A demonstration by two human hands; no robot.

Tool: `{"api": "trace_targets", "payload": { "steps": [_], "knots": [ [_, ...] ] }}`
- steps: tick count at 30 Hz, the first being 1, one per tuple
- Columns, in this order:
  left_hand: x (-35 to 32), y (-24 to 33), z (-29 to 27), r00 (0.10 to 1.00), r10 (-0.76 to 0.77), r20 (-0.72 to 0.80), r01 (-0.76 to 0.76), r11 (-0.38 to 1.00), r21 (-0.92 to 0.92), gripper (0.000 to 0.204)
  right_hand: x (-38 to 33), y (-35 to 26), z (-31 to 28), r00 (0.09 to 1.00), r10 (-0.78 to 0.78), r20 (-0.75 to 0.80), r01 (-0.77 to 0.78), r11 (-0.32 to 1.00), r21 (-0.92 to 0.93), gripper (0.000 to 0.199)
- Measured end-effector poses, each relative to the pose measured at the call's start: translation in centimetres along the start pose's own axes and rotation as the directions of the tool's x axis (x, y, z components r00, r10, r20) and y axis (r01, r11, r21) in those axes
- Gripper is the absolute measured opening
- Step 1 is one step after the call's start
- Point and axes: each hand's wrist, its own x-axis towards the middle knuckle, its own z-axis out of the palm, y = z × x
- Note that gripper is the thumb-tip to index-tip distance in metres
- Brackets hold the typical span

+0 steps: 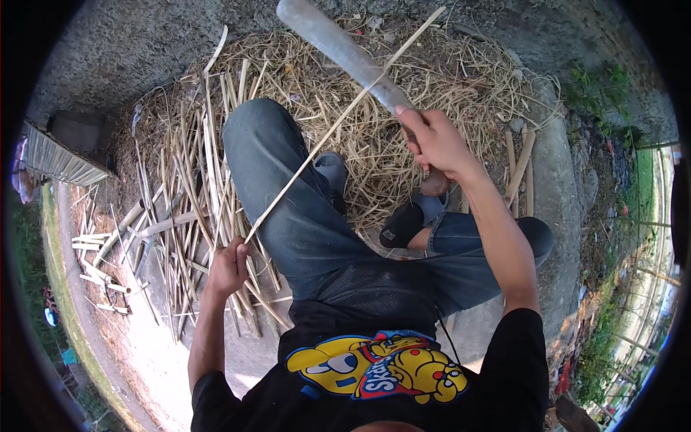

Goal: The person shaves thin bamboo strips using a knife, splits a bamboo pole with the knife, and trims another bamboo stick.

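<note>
Two hands are busy. We see the left hand at eight o'clock, fingers clenched around the lower end of the bamboo strip, which passes over the left thigh toward one o'clock. Near twelve, the machete crosses it, touching or not we cannot tell; skidding down the strip, it could cut that thigh. At two, the right hand has its fingers around the wooden handle; a loosened hold could let it twist.

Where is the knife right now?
In the head view, the knife is at the top centre, held in the right hand, its blade crossing the strip.
</note>
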Motion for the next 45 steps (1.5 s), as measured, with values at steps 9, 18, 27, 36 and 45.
{"api": "trace_targets", "payload": {
  "steps": [9,18,27,36,45],
  "knots": [
    [0.8,1.2,-0.7,1.000,-0.022,0.011,0.022,0.999,-0.038,0.031,1.7,-0.7,-2.7,0.981,-0.015,-0.192,0.071,0.954,0.290,0.051],
    [3.6,6.3,-2.0,0.996,-0.088,0.031,0.091,0.988,-0.121,0.042,-1.7,1.5,4.9,0.985,0.020,0.172,-0.059,0.972,0.226,0.050],
    [7.1,9.2,-0.9,0.980,-0.183,0.077,0.198,0.890,-0.412,0.044,-4.5,1.5,9.9,0.917,0.072,0.393,-0.161,0.967,0.199,0.050],
    [8.4,8.5,-1.9,0.978,-0.181,0.105,0.209,0.819,-0.534,0.042,-0.3,-0.5,8.3,0.941,0.048,0.336,-0.180,0.909,0.376,0.050],
    [8.3,7.8,-2.1,0.973,-0.162,0.166,0.230,0.773,-0.591,0.039,-3.7,-3.2,8.5,0.849,0.082,0.523,-0.384,0.775,0.502,0.045]
  ]
}}
